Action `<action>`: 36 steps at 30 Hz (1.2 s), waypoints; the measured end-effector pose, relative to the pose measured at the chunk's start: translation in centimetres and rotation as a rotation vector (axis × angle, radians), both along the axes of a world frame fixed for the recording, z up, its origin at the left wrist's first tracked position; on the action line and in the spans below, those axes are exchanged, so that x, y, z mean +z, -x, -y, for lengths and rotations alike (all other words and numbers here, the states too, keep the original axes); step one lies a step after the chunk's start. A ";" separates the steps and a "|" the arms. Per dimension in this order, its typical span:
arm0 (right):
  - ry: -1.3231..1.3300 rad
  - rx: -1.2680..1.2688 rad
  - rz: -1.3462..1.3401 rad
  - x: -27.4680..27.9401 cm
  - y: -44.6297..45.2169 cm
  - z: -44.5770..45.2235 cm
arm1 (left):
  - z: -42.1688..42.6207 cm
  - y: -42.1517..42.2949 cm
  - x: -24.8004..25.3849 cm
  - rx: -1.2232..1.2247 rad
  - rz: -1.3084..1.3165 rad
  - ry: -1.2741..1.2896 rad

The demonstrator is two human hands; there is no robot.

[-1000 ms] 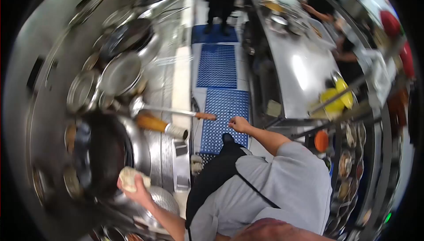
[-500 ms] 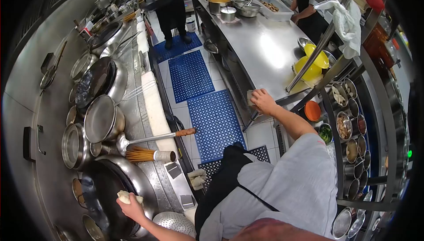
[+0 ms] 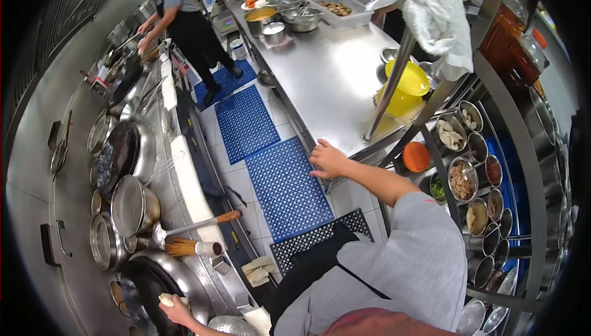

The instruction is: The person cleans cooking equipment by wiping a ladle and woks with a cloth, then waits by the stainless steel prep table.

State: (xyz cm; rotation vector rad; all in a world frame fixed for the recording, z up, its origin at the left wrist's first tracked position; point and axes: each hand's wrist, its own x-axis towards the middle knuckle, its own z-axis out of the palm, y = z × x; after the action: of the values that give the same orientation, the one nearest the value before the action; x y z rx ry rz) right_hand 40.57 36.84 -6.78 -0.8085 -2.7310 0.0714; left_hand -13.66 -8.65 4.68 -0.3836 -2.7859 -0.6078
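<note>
Bunched off-white cloth (image 3: 165, 299) sits gripped in the left hand (image 3: 177, 312) at seven o'clock, before the dark round metal wok (image 3: 148, 282); contact is unclear. Were the wok hot, loose folds could scorch. The right hand (image 3: 328, 158), loosely opened and apparently holding nothing, is beside the shiny steel worktop (image 3: 326, 83), whose corner could catch knuckles. At one o'clock from the left hand, a wooden-handled steel ladle (image 3: 194, 226) juts aisleward; a careless brush could tip it.
</note>
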 end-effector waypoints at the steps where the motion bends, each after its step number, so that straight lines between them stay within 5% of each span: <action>1: 0.010 0.000 0.002 0.1 0.0 -0.1 | -0.1 0.0 -0.1 0.011 -0.003 -0.007; 13: -0.063 -0.069 0.015 -1.4 -0.1 0.0 | 1.4 3.3 -4.1 0.009 -0.110 0.086; 25: -0.142 -0.151 0.160 -1.7 0.7 0.6 | 1.1 8.9 -6.4 -0.451 -0.270 -0.153; 27: -0.136 -0.156 0.182 -1.6 0.9 0.6 | -0.1 0.4 -1.2 -0.242 -0.124 0.044; 29: -0.150 -0.161 0.176 -1.9 0.9 0.5 | 0.6 8.4 -5.4 -0.178 -0.106 0.052; 36: -0.159 -0.180 0.157 -2.4 0.8 0.3 | 3.0 7.9 -7.1 -0.331 -0.373 0.155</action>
State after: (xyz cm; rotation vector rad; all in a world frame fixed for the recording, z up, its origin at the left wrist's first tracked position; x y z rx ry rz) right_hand 39.73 36.54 -9.15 -1.0480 -2.7485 -0.2549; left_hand -21.57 -11.69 -2.43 -0.9032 -2.4306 -0.3414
